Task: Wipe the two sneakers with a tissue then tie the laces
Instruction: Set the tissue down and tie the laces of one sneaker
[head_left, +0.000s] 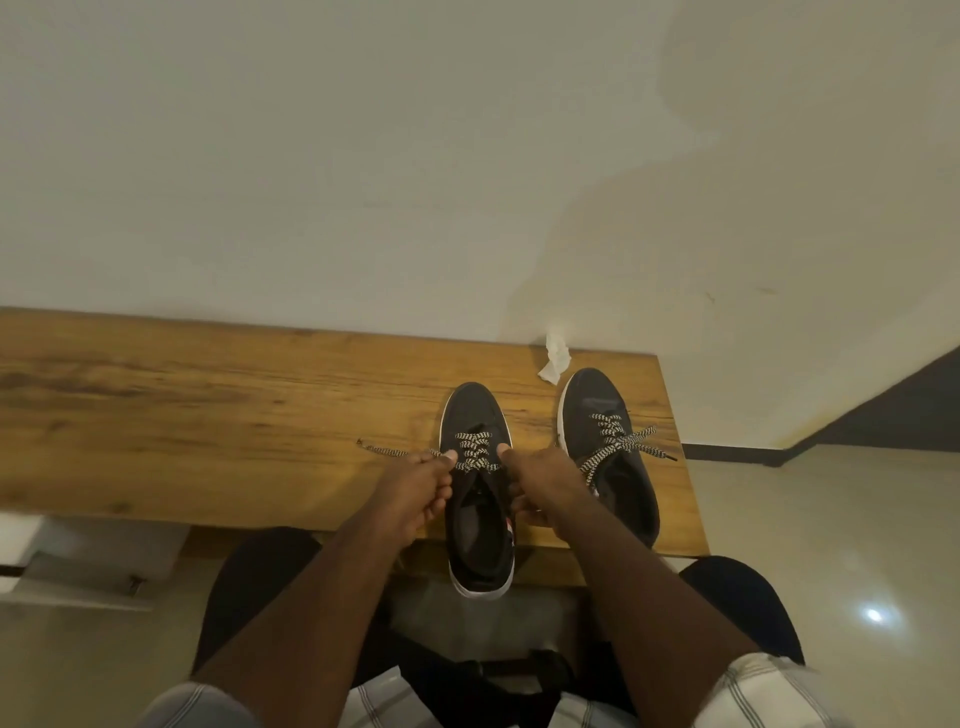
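Observation:
Two black sneakers with white soles stand on a wooden table, toes pointing away from me. The left sneaker (475, 415) hangs its heel over the table's near edge. Its black-and-white lace (474, 451) is pulled out to both sides. My left hand (415, 493) pinches one lace end, which trails off to the left. My right hand (545, 483) grips the other end on the shoe's right side. The right sneaker (597, 400) stands beside it with its lace (621, 444) lying loosely across the top. A crumpled white tissue (555, 358) lies just beyond the two toes.
The wooden table (208, 410) stands against a pale wall and ends just right of the right sneaker. My knees in dark trousers sit under the near edge. A tiled floor shows to the right, and a white shelf to the lower left.

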